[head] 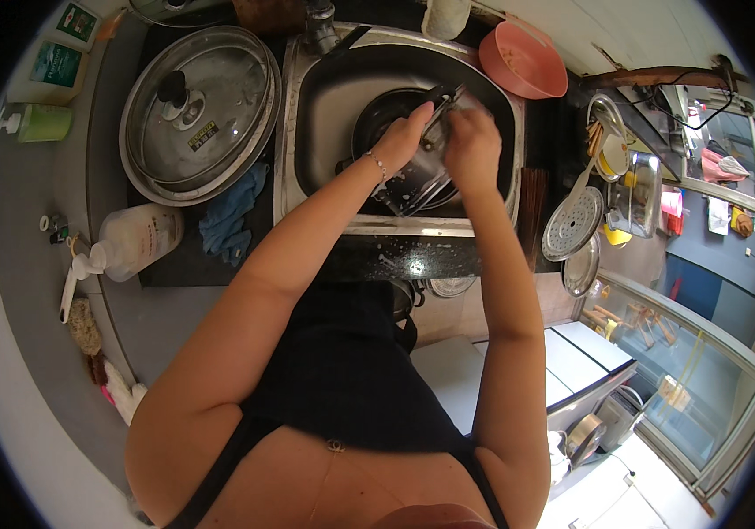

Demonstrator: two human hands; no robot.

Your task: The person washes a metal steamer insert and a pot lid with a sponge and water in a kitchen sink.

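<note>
Over the sink (324,92), my left hand (406,137) grips the left side of a clear rectangular container or lid (422,173), its thumb pointing up along the edge. The piece is tilted and carries white suds. My right hand (473,149) is pressed to its right side, fingers curled and blurred; whether a sponge or cloth is under them is hidden. A small yellow-green bit (428,141) shows between the hands. Beneath them a black round pan (367,122) rests in the sink, partly covered by the clear piece and my hands.
A large glass lid (219,125) lies on a metal basin left of the sink, above a blue cloth (232,221) and a plastic pump bottle (142,241). A pink bowl (529,63) stands at the upper right. Metal skimmers (574,221) hang at right.
</note>
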